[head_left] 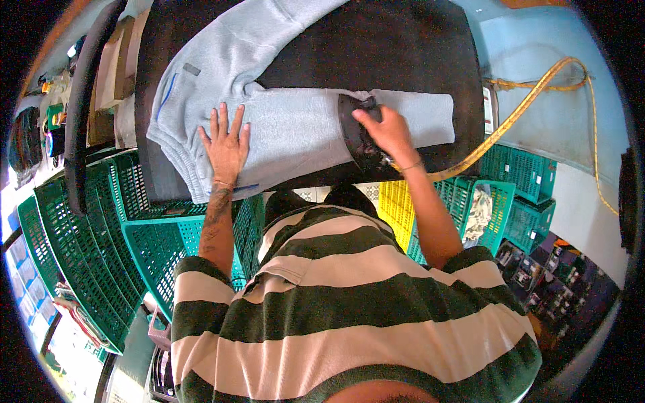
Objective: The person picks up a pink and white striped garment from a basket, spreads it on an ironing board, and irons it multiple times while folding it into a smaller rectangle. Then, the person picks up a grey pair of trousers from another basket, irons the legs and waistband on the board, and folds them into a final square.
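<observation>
Light grey sweatpants lie spread over a black-covered table. One leg stretches to the right; the other curves away toward the far edge. Flat on the cloth near the waistband, my left hand has its fingers spread. My right hand is wrapped round the handle of a dark iron, which rests on the right-stretched leg around its middle. A yellowish hose runs from beside my right wrist off to the right. The iron's underside is hidden.
Green plastic crates stand below the table at the left, more green crates at the right. A yellow crate is close to my right forearm. White cloth lies in one right-hand crate. A black padded bar rises at the left.
</observation>
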Action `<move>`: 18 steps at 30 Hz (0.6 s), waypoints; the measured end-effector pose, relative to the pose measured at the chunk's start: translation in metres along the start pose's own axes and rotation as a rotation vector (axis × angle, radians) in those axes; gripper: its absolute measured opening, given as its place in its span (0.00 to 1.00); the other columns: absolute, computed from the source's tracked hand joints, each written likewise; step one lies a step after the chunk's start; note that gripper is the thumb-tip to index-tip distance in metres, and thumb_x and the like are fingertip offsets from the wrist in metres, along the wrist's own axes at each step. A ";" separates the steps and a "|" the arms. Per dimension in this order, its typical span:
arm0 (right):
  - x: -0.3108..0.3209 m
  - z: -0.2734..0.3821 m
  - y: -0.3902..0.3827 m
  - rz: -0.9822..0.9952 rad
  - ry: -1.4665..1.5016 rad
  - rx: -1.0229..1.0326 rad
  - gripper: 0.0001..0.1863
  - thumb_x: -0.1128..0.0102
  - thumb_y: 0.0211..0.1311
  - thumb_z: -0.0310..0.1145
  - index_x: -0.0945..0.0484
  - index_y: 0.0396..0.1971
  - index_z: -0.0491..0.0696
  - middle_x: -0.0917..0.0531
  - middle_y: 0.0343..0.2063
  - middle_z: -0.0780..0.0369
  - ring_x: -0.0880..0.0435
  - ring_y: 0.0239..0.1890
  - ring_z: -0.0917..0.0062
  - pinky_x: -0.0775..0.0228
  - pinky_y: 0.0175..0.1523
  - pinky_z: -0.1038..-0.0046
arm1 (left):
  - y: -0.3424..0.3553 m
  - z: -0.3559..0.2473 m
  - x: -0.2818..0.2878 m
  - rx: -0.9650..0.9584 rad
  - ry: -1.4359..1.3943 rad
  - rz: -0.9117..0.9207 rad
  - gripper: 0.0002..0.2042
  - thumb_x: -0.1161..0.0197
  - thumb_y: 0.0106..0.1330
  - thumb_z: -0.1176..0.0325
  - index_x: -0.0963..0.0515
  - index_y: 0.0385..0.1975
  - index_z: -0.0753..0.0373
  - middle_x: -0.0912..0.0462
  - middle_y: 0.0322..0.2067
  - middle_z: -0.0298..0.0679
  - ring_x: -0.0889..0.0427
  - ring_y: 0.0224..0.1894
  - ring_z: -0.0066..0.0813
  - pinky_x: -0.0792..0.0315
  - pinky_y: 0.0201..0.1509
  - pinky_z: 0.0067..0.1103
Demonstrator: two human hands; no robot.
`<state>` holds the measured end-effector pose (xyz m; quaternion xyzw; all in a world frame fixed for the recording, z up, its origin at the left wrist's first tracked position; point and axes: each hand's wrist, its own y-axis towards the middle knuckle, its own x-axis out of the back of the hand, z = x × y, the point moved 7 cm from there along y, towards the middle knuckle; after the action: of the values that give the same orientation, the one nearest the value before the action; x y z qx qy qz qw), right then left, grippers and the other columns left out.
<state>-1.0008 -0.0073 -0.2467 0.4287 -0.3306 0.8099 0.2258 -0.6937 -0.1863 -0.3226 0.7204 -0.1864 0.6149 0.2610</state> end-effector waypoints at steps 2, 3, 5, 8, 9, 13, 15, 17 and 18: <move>0.014 -0.021 0.008 0.202 0.387 -0.007 0.26 0.34 0.61 0.55 0.23 0.30 0.43 0.23 0.17 0.63 0.26 0.15 0.80 0.35 0.21 0.75 | -0.002 0.005 -0.012 -0.084 -0.015 -0.035 0.24 0.50 0.73 0.52 0.34 0.68 0.41 0.40 0.72 0.38 0.44 0.73 0.43 0.59 0.71 0.57; 0.020 -0.032 0.006 0.307 0.481 -0.064 0.24 0.34 0.62 0.53 0.25 0.28 0.45 0.27 0.15 0.67 0.31 0.12 0.85 0.40 0.18 0.78 | -0.004 0.008 -0.014 -0.125 0.029 -0.070 0.24 0.50 0.73 0.52 0.34 0.69 0.40 0.41 0.72 0.38 0.44 0.74 0.43 0.59 0.71 0.57; 0.041 -0.037 0.005 0.315 0.636 -0.026 0.26 0.35 0.61 0.58 0.27 0.22 0.48 0.28 0.13 0.68 0.32 0.11 0.86 0.42 0.17 0.78 | -0.001 0.021 -0.018 -0.101 -0.010 0.001 0.24 0.50 0.73 0.51 0.35 0.69 0.40 0.42 0.72 0.38 0.46 0.74 0.44 0.60 0.71 0.58; 0.077 -0.038 0.002 0.304 0.850 0.022 0.25 0.35 0.61 0.57 0.29 0.24 0.49 0.29 0.12 0.70 0.31 0.11 0.85 0.43 0.16 0.79 | 0.002 0.028 -0.010 -0.076 0.076 0.142 0.25 0.51 0.73 0.50 0.37 0.70 0.41 0.44 0.73 0.39 0.48 0.75 0.47 0.62 0.71 0.60; 0.091 -0.043 0.004 0.265 0.865 0.014 0.25 0.35 0.61 0.57 0.28 0.25 0.49 0.29 0.12 0.70 0.32 0.11 0.85 0.43 0.16 0.79 | 0.002 0.028 0.003 -0.041 0.059 0.057 0.25 0.51 0.73 0.50 0.37 0.70 0.41 0.44 0.73 0.39 0.49 0.75 0.47 0.62 0.71 0.60; 0.129 -0.076 0.018 0.079 0.736 0.039 0.24 0.36 0.63 0.56 0.25 0.27 0.47 0.28 0.13 0.69 0.31 0.11 0.86 0.40 0.17 0.79 | -0.017 0.017 0.021 0.234 0.068 -0.025 0.25 0.53 0.74 0.49 0.36 0.70 0.42 0.42 0.72 0.42 0.49 0.74 0.51 0.63 0.70 0.62; 0.122 -0.108 0.030 0.067 0.532 -0.050 0.27 0.36 0.61 0.59 0.22 0.31 0.46 0.25 0.15 0.66 0.27 0.13 0.82 0.35 0.20 0.76 | -0.037 0.015 0.002 0.452 0.042 0.124 0.25 0.54 0.74 0.48 0.36 0.70 0.42 0.42 0.72 0.43 0.49 0.74 0.52 0.63 0.70 0.62; 0.099 -0.144 0.042 0.071 0.336 -0.140 0.29 0.36 0.59 0.61 0.20 0.34 0.44 0.19 0.18 0.60 0.20 0.17 0.73 0.28 0.25 0.70 | -0.045 0.010 -0.005 0.419 0.023 0.066 0.26 0.56 0.74 0.47 0.38 0.71 0.43 0.44 0.73 0.44 0.50 0.75 0.50 0.64 0.70 0.62; 0.094 -0.154 0.048 -0.035 0.159 -0.057 0.34 0.39 0.57 0.65 0.19 0.37 0.44 0.17 0.28 0.53 0.19 0.31 0.60 0.27 0.38 0.62 | -0.048 0.014 -0.005 0.407 0.056 0.018 0.27 0.56 0.74 0.47 0.39 0.71 0.43 0.45 0.73 0.44 0.51 0.75 0.50 0.65 0.70 0.62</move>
<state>-1.1657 0.0797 -0.2471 0.3623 -0.3272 0.8275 0.2775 -0.6551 -0.1569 -0.3365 0.7391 -0.0572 0.6622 0.1095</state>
